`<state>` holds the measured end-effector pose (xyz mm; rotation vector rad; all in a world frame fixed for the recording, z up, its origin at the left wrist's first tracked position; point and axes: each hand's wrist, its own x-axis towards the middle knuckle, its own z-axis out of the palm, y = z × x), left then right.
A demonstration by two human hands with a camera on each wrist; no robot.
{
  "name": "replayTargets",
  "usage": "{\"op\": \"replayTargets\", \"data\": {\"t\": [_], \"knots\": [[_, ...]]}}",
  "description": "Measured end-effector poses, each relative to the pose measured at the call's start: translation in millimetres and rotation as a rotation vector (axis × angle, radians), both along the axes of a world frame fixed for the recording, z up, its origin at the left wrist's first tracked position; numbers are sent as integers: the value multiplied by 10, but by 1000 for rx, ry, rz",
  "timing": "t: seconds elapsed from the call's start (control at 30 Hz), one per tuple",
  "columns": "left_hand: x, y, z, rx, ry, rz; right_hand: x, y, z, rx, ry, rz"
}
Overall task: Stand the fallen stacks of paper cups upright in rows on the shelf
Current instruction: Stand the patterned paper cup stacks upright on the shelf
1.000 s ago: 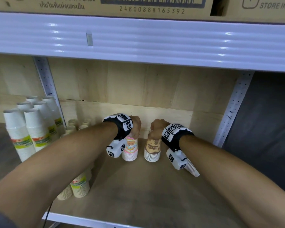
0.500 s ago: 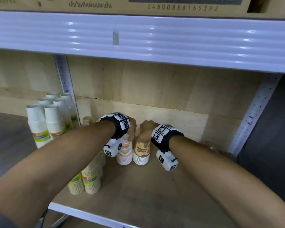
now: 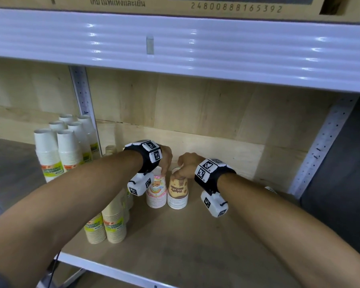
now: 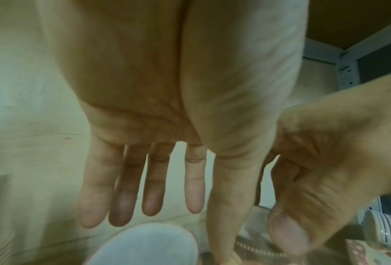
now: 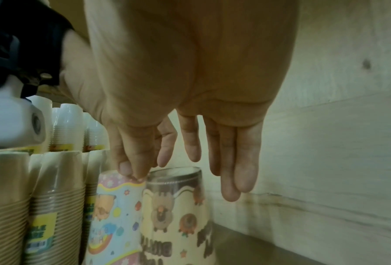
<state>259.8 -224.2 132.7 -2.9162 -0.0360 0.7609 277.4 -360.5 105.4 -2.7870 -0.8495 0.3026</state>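
Note:
Two printed cup stacks stand rim-down side by side on the wooden shelf (image 3: 195,246): a pink one (image 3: 156,192) (image 5: 117,215) and a brown one (image 3: 178,194) (image 5: 178,215). My left hand (image 3: 164,171) hangs over the pink stack, fingers (image 4: 156,188) straight above its white base (image 4: 142,245). My right hand (image 3: 183,169) hovers over the brown stack with fingers (image 5: 235,170) hanging loose; a thumb (image 5: 128,166) touches the tops where the two stacks meet. A fallen stack (image 3: 271,189) (image 4: 385,231) lies on its side behind my right forearm.
Beige stacks (image 3: 114,223) (image 5: 54,197) stand upright just left of the pink one. Taller white stacks (image 3: 69,150) fill the bay beyond the perforated post (image 3: 81,94). The white upper shelf edge (image 3: 175,48) hangs low overhead. A wooden back wall stands close behind the hands.
The two printed stacks now stand closer together and nearer the beige stacks. Both hands have loosened from gripping the tops to hanging over them. The head view has shifted right.

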Motion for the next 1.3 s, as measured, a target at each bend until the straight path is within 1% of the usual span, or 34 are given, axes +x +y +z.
{"op": "replayTargets", "data": {"t": [0.07, 0.17, 0.23, 0.33, 0.4, 0.5, 0.67, 0.8, 0.87, 0.97, 1.07, 1.13, 1.2, 1.23, 1.3], "knots": [[-55, -35, 106, -83, -98, 3, -6, -101, 66, 2, -1, -9], [-60, -177, 212, -89, -250, 2, 25, -312, 139, 1, -9, -48], [1, -315, 244, -140, -288, 1, 76, -495, 155, -6, -22, -87], [87, -586, 262, -201, -292, -28, 196, -811, 139, -44, -21, -169], [130, -805, 245, -223, -295, -76, 248, -1038, 130, -62, -28, -207], [201, -1147, 171, -259, -271, -148, 333, -1403, 69, -74, -48, -311], [229, -1695, 17, -325, -227, -305, 482, -2061, -211, -113, -96, -418], [173, -2070, -165, -376, -195, -426, 439, -2435, -372, -64, -81, -473], [150, -2227, -266, -360, -173, -492, 413, -2593, -472, -52, -52, -531], [134, -2399, -404, -330, -148, -571, 332, -2773, -638, 5, -6, -565], [146, -2478, -492, -266, -111, -595, 345, -2883, -842, -9, 45, -592], [173, -2502, -542, -216, -113, -602, 670, -3089, -1244, -16, 65, -652], [196, -2493, -616, -171, -150, -605, 930, -3234, -1575, 32, 98, -703], [208, -2474, -660, -180, -169, -596, 847, -3225, -1584, 41, 101, -706], [240, -2425, -741, -225, -179, -542, 500, -3091, -1391, 60, 53, -735]]}}
